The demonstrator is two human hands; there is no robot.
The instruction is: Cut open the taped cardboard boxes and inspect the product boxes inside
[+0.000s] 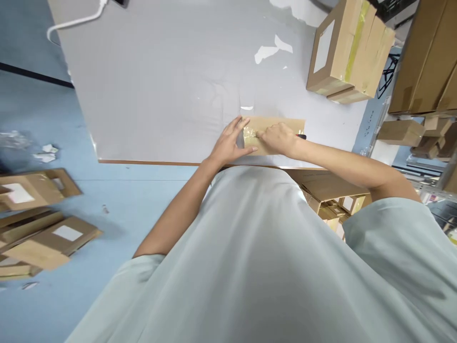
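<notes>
A small cardboard box lies near the front edge of the table, with shiny clear tape along its middle. My left hand is open at the left end of the box, thumb and fingers spread around that end. Over the top of the box, my right hand is closed around what looks like a utility knife. Only its black and red handle end sticks out behind the hand; the blade is hidden. The right fingertips are at the taped seam.
Taped cardboard boxes stand at the table's back right. Torn white paper scraps lie on the grey table. A white cable hangs over the left corner. Opened boxes lie on the blue floor, and more cartons sit under the table.
</notes>
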